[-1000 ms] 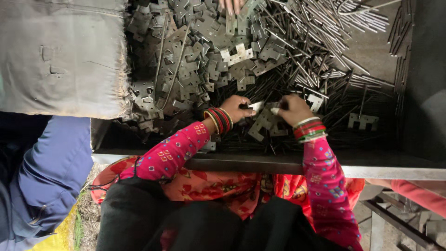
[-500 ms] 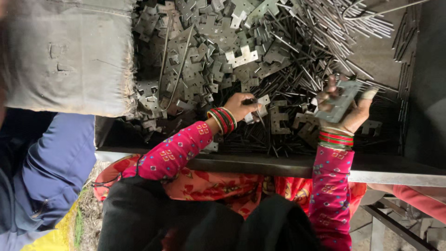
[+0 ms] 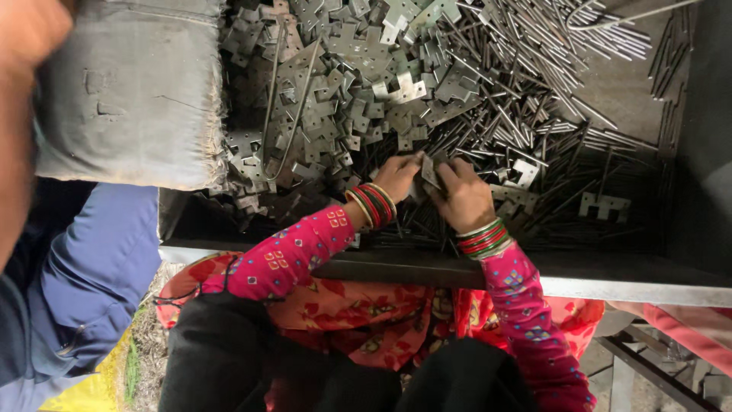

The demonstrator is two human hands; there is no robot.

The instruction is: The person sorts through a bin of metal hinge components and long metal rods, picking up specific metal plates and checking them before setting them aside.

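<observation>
Hands at work: two, a left hand [image 3: 396, 177] and a right hand [image 3: 463, 197], both on one small metal plate [image 3: 431, 171].
Metal plates [image 3: 335, 99]: one large heap, too many to count.
Thin metal rods [image 3: 526, 69]: one spread pile, too many to count.
Grey sacks [image 3: 130, 91]: one.
Bangle stacks: two, one per wrist.
Other people: one blue sleeve [image 3: 84, 282].

The right hand [image 3: 463, 197], raised half a second ago with a stack of metal plates, has dropped back beside the left hand [image 3: 398, 177], both now pinching one small plate [image 3: 429, 172].
</observation>
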